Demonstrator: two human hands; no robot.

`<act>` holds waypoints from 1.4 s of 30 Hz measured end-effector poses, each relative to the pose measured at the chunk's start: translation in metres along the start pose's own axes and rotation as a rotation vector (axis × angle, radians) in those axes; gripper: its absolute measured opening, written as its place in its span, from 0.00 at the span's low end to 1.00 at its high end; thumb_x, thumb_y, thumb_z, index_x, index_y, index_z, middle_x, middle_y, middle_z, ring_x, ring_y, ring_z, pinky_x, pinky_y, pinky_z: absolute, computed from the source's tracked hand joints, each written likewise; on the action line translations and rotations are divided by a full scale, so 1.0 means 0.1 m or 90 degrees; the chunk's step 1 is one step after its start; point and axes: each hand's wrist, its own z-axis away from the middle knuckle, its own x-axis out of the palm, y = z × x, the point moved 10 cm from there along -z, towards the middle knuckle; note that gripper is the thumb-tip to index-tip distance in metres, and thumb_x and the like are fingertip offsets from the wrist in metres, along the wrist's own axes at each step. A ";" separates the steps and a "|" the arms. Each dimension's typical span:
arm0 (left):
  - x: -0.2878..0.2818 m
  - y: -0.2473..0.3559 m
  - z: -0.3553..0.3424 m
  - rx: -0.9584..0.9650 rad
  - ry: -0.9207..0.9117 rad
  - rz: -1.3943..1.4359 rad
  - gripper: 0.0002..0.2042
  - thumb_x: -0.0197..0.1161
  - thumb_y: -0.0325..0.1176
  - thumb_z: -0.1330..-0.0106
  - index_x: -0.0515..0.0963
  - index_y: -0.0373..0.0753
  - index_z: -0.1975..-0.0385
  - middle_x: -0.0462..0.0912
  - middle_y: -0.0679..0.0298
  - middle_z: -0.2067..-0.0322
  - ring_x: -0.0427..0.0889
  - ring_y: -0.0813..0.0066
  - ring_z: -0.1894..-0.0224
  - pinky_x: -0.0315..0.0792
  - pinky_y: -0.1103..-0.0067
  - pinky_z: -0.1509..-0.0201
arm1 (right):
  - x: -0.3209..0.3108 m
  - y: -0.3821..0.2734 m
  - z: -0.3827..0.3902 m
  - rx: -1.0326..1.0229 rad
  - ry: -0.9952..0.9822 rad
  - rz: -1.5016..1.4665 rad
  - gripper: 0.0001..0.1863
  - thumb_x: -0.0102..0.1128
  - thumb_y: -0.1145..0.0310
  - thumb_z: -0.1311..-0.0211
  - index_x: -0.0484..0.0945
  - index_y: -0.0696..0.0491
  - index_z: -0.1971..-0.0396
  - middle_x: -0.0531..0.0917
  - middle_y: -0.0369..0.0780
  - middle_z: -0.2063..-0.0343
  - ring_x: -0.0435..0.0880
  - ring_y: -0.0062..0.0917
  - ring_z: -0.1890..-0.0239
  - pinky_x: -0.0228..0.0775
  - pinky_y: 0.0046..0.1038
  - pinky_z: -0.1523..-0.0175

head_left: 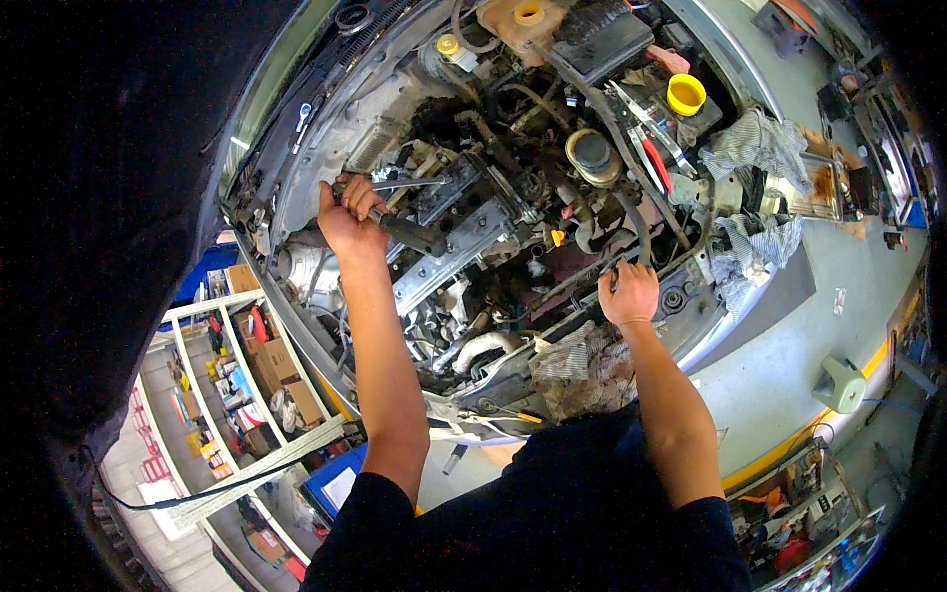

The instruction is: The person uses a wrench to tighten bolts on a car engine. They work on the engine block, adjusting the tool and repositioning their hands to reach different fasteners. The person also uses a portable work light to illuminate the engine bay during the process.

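Note:
My left hand (352, 215) is over the left side of a car's engine, its fingers closed around a dark tool. A thick black cylindrical end (412, 235) sticks out on the hand's right. Just above it, a thin metal shaft (412, 182) runs from the fingers toward the engine top; whether both belong to one tool I cannot tell. Below lies a bare metal engine cover (464, 252). My right hand (631, 293) has curled fingers at the front edge of the engine bay, beside a black hose (639, 229). What those fingers grip, if anything, is hidden.
Red-handled pliers (656, 163) and a yellow cap (687, 95) lie by the battery (602, 44). Striped rags (758, 143) drape the right side; a dirty cloth (582, 370) covers the front edge. A ratchet (302, 126) rests far left. Shelving (178, 340) stands lower left.

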 end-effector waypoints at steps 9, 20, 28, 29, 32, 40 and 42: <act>-0.14 0.27 -0.17 0.340 0.130 -0.040 0.25 0.37 0.54 0.18 0.59 0.42 0.75 0.54 0.68 0.82 0.51 0.72 0.81 0.57 0.75 0.73 | -0.02 -0.05 0.00 -0.011 0.002 0.011 0.13 0.59 0.60 0.42 0.79 0.54 0.76 0.83 0.45 0.75 0.81 0.41 0.67 0.70 0.43 0.56; 0.20 -0.38 -0.33 0.186 0.049 -0.080 0.23 0.42 0.51 0.18 0.59 0.39 0.73 0.56 0.69 0.81 0.55 0.74 0.78 0.57 0.76 0.72 | -0.04 -0.02 0.00 -0.015 0.026 -0.004 0.12 0.59 0.62 0.42 0.76 0.54 0.78 0.82 0.45 0.77 0.80 0.41 0.69 0.70 0.43 0.58; 0.17 -0.41 -0.25 0.127 0.073 -0.091 0.20 0.47 0.48 0.19 0.61 0.41 0.72 0.58 0.71 0.81 0.55 0.78 0.79 0.56 0.78 0.74 | -0.02 -0.04 -0.01 -0.015 0.014 -0.005 0.12 0.59 0.61 0.42 0.77 0.54 0.78 0.82 0.44 0.76 0.81 0.40 0.68 0.69 0.43 0.58; 0.17 -0.43 -0.25 0.097 0.065 -0.103 0.19 0.48 0.47 0.19 0.62 0.41 0.72 0.58 0.72 0.81 0.55 0.79 0.79 0.55 0.79 0.74 | -0.02 -0.03 -0.01 -0.014 0.012 -0.006 0.12 0.59 0.61 0.42 0.77 0.54 0.78 0.83 0.44 0.76 0.81 0.40 0.68 0.69 0.43 0.58; 0.21 -0.45 -0.19 0.014 0.040 -0.125 0.18 0.50 0.44 0.20 0.65 0.39 0.70 0.57 0.73 0.80 0.56 0.81 0.79 0.55 0.80 0.75 | 0.00 -0.03 -0.01 -0.016 0.001 0.020 0.12 0.60 0.61 0.42 0.77 0.54 0.77 0.83 0.44 0.76 0.81 0.40 0.68 0.70 0.43 0.56; 0.14 -0.32 -0.11 -0.062 0.046 -0.196 0.16 0.54 0.43 0.21 0.68 0.36 0.68 0.57 0.73 0.80 0.55 0.81 0.80 0.53 0.81 0.77 | -0.04 -0.07 -0.01 -0.005 -0.031 0.008 0.14 0.59 0.59 0.40 0.79 0.54 0.76 0.83 0.45 0.75 0.82 0.41 0.67 0.71 0.43 0.53; 0.13 -0.31 -0.14 -0.041 0.067 -0.171 0.17 0.53 0.44 0.21 0.67 0.37 0.68 0.57 0.73 0.81 0.55 0.82 0.79 0.53 0.81 0.76 | -0.06 -0.08 -0.02 0.001 -0.019 0.033 0.14 0.59 0.59 0.40 0.79 0.55 0.76 0.83 0.45 0.76 0.82 0.41 0.67 0.71 0.43 0.53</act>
